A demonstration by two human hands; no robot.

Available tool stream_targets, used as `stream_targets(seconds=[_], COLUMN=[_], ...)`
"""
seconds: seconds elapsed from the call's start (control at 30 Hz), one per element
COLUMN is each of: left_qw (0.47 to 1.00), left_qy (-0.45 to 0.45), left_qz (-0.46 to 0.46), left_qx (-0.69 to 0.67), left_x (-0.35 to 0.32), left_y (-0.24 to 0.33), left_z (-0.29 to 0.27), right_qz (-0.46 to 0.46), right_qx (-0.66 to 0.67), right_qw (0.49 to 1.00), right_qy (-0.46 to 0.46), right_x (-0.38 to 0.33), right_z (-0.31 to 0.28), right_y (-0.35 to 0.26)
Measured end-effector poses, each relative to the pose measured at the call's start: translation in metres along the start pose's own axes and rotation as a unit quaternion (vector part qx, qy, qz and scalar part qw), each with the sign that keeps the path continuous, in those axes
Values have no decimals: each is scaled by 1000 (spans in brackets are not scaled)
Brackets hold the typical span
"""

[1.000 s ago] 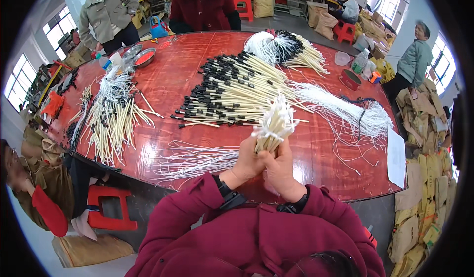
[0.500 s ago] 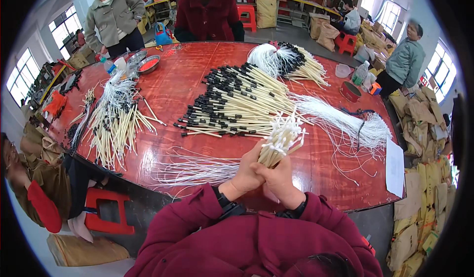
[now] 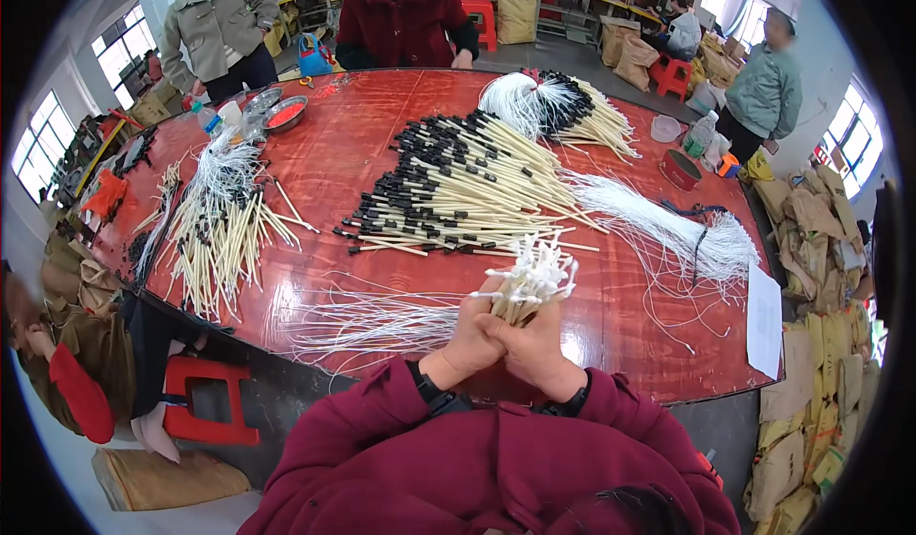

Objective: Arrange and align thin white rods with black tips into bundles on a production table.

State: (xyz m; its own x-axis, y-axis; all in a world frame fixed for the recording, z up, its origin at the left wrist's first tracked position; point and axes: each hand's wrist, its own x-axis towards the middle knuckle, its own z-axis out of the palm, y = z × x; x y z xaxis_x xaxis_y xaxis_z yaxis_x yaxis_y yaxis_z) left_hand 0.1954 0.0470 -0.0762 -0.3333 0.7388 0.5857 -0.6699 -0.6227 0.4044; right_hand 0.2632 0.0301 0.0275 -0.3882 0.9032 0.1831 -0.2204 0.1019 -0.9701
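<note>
A bundle of pale wooden sticks with white tips (image 3: pixel 536 273) stands upright between my two hands near the table's front edge. My left hand (image 3: pixel 472 337) wraps round it from the left, and my right hand (image 3: pixel 531 346) closes on it from the right, fingers meeting. The sticks' lower ends are hidden in my palms. Beyond lies a broad heap of pale sticks with black ends (image 3: pixel 468 187). Loose white strings (image 3: pixel 372 323) spread on the table left of my hands. A tied hank of white string (image 3: pixel 658 230) lies to the right.
The red table (image 3: pixel 334 177) also carries a stick-and-string pile (image 3: pixel 224 239) at left, another bundle (image 3: pixel 558 111) at the back, a metal bowl of red bits (image 3: pixel 285 113), a bottle (image 3: pixel 701 134) and a white sheet (image 3: pixel 763 323). Several people stand or sit around it. Sacks (image 3: pixel 811 249) pile up at right.
The stick bundle has tilted slightly left and its white tips have spread out more. Both hands keep hold of it. The person across the table now shows a hand at the table's edge.
</note>
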Motion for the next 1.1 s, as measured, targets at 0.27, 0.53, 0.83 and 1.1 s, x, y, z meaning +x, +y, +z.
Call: stream_targets(seconds=[0.27, 0.53, 0.83, 1.1], left_qw=[975, 977, 870, 876], left_qy=[-62, 20, -67, -60], left_qz=[37, -54, -30, -54], left_qx=[212, 206, 488, 476], left_x=[-4, -10, 9, 4], left_y=[20, 22, 69, 67], left_z=[3, -3, 6, -4], right_qz=[-37, -55, -74, -75], right_qx=[-107, -93, -166, -171], right_qw=[994, 994, 982, 981], right_qy=[16, 28, 40, 41], right_x=[-3, -8, -4, -4], right_z=[-4, -3, 0, 0], right_y=[11, 22, 16, 15])
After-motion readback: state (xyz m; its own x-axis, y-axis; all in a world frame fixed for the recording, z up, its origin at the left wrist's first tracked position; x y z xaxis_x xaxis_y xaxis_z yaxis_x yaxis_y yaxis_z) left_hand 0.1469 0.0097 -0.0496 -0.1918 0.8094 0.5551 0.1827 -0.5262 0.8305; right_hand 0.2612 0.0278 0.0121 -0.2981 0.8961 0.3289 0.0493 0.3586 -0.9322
